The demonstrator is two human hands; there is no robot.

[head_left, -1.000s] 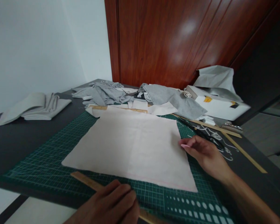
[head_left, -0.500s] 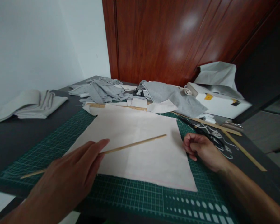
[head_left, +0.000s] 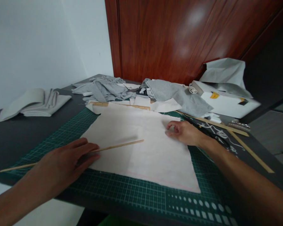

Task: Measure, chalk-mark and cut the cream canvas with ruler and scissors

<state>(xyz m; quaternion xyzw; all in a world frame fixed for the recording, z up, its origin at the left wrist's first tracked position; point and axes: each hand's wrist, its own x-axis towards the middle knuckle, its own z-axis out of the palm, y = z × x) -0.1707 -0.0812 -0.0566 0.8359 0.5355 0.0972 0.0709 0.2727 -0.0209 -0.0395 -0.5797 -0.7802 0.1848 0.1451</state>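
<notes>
While the left hand [head_left: 66, 161] is pinching a wooden strip [head_left: 122, 145] at lower left, the right hand [head_left: 182, 133], hold unclear, is shifting inward, bringing both over the cloth [head_left: 153, 160].

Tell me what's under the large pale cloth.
The green cutting mat shows around the large pale cloth and appears to run beneath it; anything else there is covered.

The left hand [head_left: 68, 158] holds a ruler [head_left: 121, 145] over the cloth [head_left: 146, 166] on the mat [head_left: 132, 196]. The curled right hand [head_left: 182, 132] is near the cloth's far right corner. Grey fabric [head_left: 172, 94] lies along the table's [head_left: 11, 138] far edge.
</notes>
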